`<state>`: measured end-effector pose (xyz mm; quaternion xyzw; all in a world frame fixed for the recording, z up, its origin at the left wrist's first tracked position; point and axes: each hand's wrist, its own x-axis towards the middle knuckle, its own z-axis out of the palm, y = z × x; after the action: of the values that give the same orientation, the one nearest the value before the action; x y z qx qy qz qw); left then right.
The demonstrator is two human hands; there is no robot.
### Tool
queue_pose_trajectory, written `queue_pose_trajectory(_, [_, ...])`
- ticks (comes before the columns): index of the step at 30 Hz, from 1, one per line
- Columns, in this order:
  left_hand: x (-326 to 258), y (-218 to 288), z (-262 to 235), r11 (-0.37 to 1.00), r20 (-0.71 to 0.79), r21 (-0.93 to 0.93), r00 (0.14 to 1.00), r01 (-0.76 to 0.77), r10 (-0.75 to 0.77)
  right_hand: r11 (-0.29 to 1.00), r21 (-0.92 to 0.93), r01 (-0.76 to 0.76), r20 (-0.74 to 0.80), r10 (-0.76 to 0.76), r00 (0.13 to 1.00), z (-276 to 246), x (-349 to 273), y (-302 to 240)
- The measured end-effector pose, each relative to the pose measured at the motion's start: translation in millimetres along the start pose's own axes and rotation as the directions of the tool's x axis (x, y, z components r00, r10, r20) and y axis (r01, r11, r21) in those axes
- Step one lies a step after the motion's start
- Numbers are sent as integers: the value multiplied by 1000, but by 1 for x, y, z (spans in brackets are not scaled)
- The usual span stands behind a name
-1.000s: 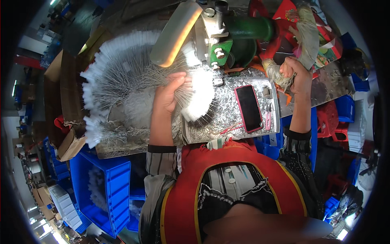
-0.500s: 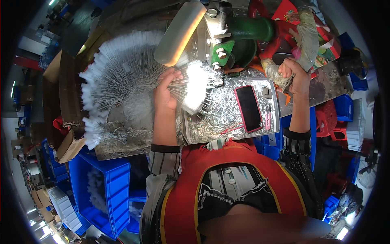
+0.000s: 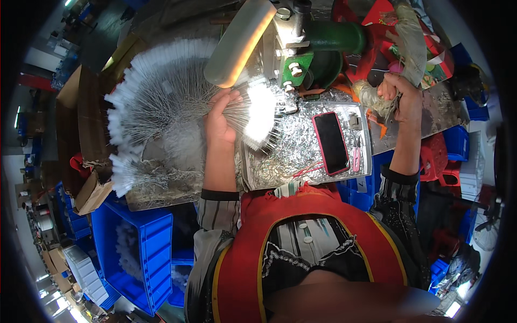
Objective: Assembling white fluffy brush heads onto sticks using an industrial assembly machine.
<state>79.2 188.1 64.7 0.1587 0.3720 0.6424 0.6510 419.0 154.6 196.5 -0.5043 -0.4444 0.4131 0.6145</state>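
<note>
My left hand [image 3: 221, 117] is closed around several thin wire stems, beside a large fan of white-tufted wire brushes [image 3: 161, 86]. The stems' far ends reach under a bright light near a green hand press [image 3: 336, 37]. On the right, my right hand [image 3: 403, 98] is wrapped around the lower end of a lever handle [image 3: 412, 48] bound in pale, worn wrapping. The lever sits beside the press's red part [image 3: 371, 48]. A lamp [image 3: 239, 43] glows above the stems and hides part of the fan.
In front of the press, a foil-covered board [image 3: 291, 156] holds a phone in a red case [image 3: 330, 142] and small pink snips [image 3: 356, 156]. Cardboard boxes [image 3: 86, 118] stand at the left. Blue bins [image 3: 156, 258] sit below the table, and red stools [image 3: 432, 156] stand at the right.
My right hand and the lever end have shifted a little to the right. My left hand stays nearly in place on the wire stems.
</note>
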Motion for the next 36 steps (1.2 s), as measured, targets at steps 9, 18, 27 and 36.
queue_pose_trajectory(9, [2,1,1,1000,23,17,1000,0,-1,990,85,117,18,-118,993,2,-4,32])
queue_pose_trajectory(18, [8,1,8,999,101,31,995,24,-27,984,95,147,106,-157,982,-3,-1,36])
queue_pose_trajectory(27, [10,-5,2,998,112,-63,994,22,-14,990,92,104,23,-106,994,-1,-4,24])
queue_pose_trajectory(36, [13,-6,-1,997,104,-79,995,6,2,1000,28,4,9,-5,1000,1,-3,6])
